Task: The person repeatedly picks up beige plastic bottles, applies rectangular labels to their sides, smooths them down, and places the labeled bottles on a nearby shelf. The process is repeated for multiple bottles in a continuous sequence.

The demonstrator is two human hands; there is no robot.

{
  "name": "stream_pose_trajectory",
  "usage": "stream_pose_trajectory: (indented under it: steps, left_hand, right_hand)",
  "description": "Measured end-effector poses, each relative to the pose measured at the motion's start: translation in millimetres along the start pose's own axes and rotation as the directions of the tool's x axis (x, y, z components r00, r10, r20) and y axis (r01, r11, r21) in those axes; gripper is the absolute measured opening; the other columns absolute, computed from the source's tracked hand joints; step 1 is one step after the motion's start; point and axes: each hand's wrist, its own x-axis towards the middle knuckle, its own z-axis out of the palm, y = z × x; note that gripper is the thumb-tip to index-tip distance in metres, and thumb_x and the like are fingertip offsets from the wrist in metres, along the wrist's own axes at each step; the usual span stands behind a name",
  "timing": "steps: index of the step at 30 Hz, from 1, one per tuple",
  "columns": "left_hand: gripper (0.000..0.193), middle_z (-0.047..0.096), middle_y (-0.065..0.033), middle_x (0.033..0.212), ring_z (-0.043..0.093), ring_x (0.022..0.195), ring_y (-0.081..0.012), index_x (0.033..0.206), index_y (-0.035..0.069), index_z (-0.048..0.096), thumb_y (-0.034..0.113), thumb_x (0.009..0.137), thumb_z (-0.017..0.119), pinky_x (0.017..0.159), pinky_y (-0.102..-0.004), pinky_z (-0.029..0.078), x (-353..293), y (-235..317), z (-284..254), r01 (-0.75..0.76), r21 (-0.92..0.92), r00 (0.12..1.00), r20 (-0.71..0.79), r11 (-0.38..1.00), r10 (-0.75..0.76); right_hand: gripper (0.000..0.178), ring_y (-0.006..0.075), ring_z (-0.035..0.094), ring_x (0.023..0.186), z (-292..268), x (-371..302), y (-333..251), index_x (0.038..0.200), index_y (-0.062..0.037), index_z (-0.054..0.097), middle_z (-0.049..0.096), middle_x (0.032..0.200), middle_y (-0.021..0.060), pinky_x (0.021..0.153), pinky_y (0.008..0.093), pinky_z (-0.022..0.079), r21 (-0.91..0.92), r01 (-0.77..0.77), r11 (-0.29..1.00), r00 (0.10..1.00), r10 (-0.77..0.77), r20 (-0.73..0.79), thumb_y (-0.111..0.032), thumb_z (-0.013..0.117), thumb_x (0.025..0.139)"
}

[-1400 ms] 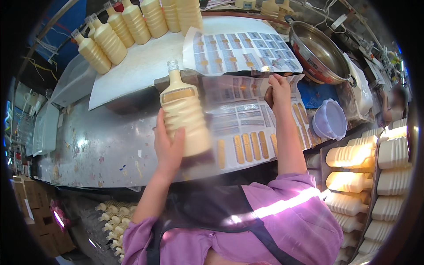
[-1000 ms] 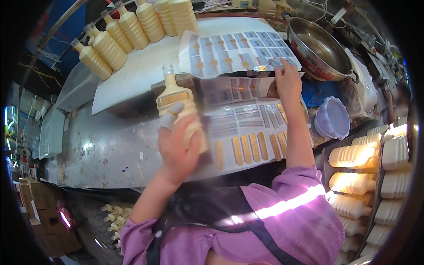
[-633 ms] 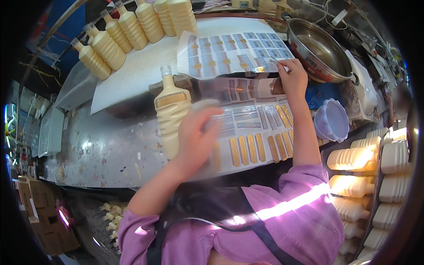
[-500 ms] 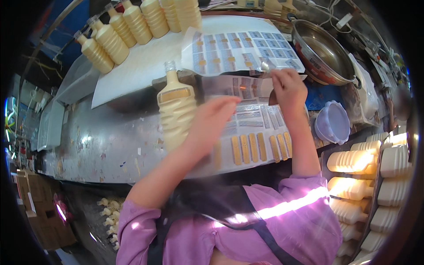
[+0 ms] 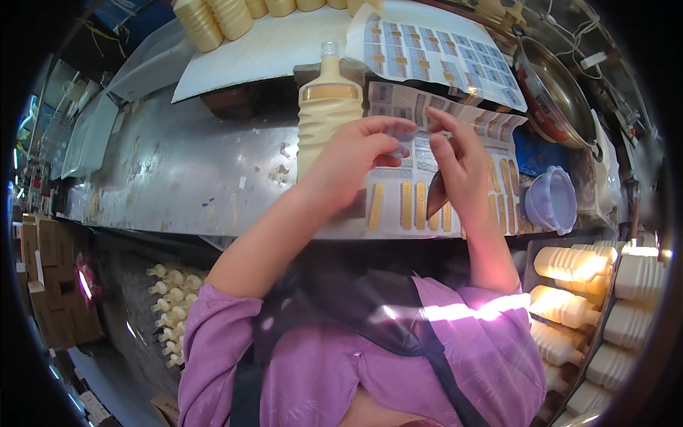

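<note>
Between the thumb and fingers of my left hand [image 5: 359, 153] is a small clear label [image 5: 400, 142]. Facing it, my right hand [image 5: 459, 160] has its thumb and forefinger apart. A dark brown flat piece [image 5: 436, 193] sticks out from under the right palm; its kind is unclear. Just left of my left hand, a cream ribbed bottle [image 5: 320, 114] with a gold band at its shoulder lies with its clear neck pointing away. Under both hands are sheets of gold strip labels [image 5: 406, 205] and silvery labels, partly hidden by my fingers.
A sheet of blue and gold labels [image 5: 405, 50] lies on a white board [image 5: 277, 64] at the back, with several cream bottles [image 5: 231, 18] on it. To the right are a steel pot [image 5: 558, 92], a lilac bowl [image 5: 551, 201] and crated bottles [image 5: 565, 263].
My right hand has come down and back from the printed label sheet. My left hand is now close to it, pinching the small clear label. The whole view has shifted.
</note>
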Motion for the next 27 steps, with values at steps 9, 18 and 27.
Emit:
stream_pose_trajectory:
  steps: [9,18,27]
  left_hand:
    - [0.061,0.069,-0.0009,0.112,0.062,0.097,-0.0046,0.152,0.011,0.052,-0.004,0.094,0.062,0.088,-0.0226,0.051,-44.4,5.4,-22.2,-0.138,0.263,0.985,0.138,0.955,0.104]
    - [0.058,0.067,-0.0003,0.115,0.065,0.098,-0.0077,0.15,0.01,0.052,-0.004,0.094,0.063,0.083,-0.0217,0.05,-50.5,-13.8,-23.8,-0.122,0.19,0.988,0.121,0.974,0.101]
    - [0.038,0.068,-0.0031,0.113,0.066,0.107,-0.0114,0.132,0.003,0.063,-0.003,0.094,0.066,0.09,-0.0262,0.052,-53.0,-34.4,-14.1,-0.293,0.434,0.956,0.126,0.852,0.265]
  right_hand:
    - [0.024,0.002,0.061,0.064,21.6,10.5,-25.9,0.112,-0.0019,0.072,0.064,0.077,-0.0002,0.04,0.0185,0.037,0.282,-0.442,0.851,0.861,0.316,0.398,-0.021,0.072,0.098]
    - [0.016,0.001,0.051,0.057,-10.0,-11.6,-16.4,0.102,-0.002,0.071,0.071,0.085,0.0,0.051,0.0163,0.04,0.181,-0.512,0.84,0.836,0.439,0.328,-0.018,0.069,0.1]
    - [0.016,0.0046,0.056,0.046,4.7,-32.5,-33.5,0.102,0.0004,0.073,0.07,0.081,0.0024,0.035,0.0187,0.036,0.239,-0.614,0.752,0.773,0.512,0.375,-0.014,0.071,0.095]
